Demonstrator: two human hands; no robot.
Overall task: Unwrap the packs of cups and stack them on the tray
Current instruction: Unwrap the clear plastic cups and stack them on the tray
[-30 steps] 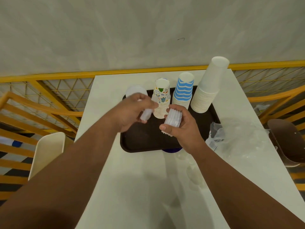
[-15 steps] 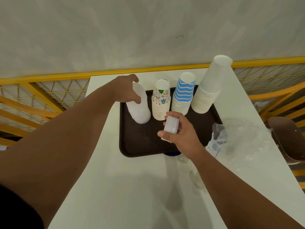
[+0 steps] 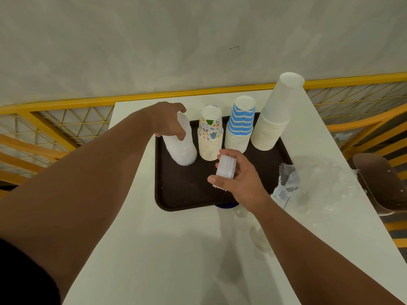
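With the dark tray (image 3: 176,194) as reference, the right hand (image 3: 239,180) is gripping a short stack of clear cups (image 3: 225,170) above its near half, while the left hand (image 3: 169,123) is curling round the white stack (image 3: 181,148) at its far-left corner, so stacking is under way and the next move likely calls for nesting the clear cups squarely.

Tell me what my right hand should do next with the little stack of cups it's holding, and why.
Probably carry the small stack of white cups in your right hand over to the white stack at the tray's back left corner and set it on top. Your left hand is on that stack, apparently steadying it, and the held cups look like the same kind.
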